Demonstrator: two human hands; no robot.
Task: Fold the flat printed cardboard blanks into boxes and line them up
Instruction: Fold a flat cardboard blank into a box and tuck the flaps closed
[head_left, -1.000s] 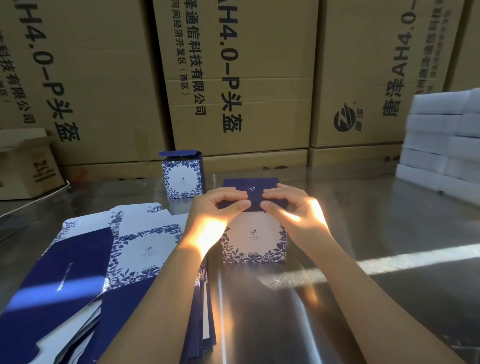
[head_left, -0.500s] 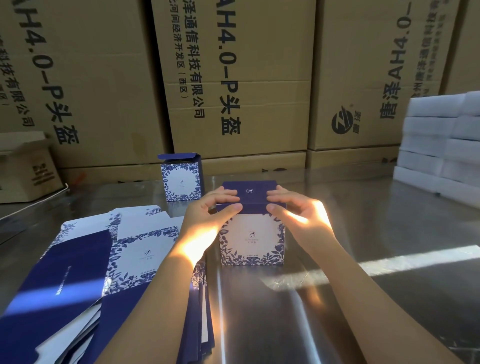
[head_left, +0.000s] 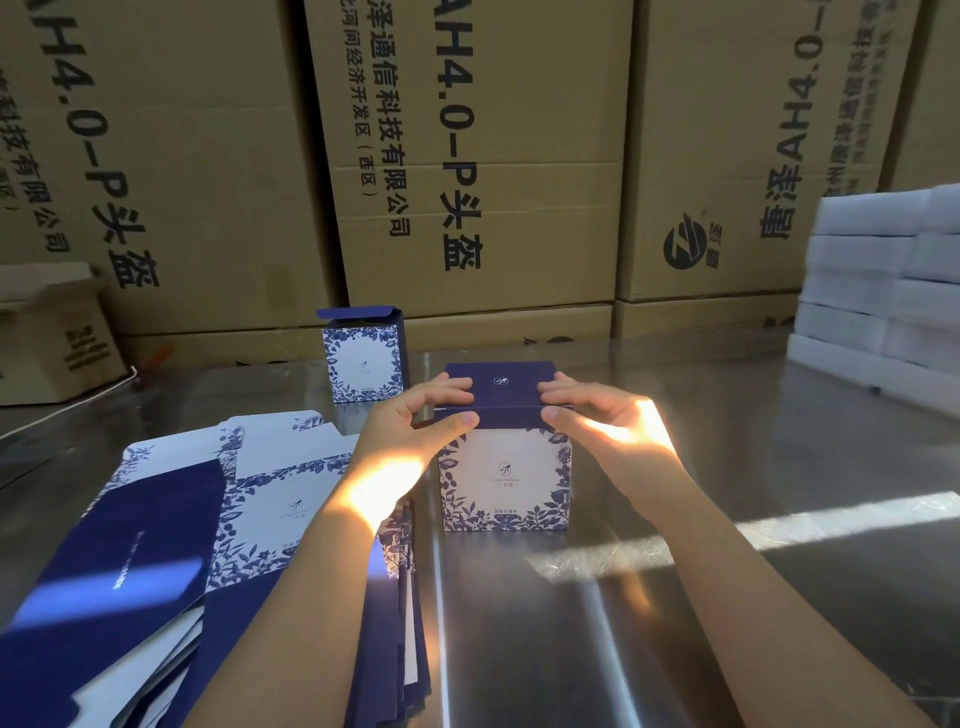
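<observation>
Reaches in from the near edge of the worktop (head_left: 675, 639) with both bare forearms, converging toward its middle. Pinches the left front corner of the box lid (head_left: 501, 387) with the left hand (head_left: 415, 431), thumb in front, curled fingers (head_left: 447, 388) on top. Mirrors that with the right hand (head_left: 608, 428) at the right front corner, thumb forward, fingers curled over. Holds both wrists roughly level, backs of the hands lit by sun.
</observation>
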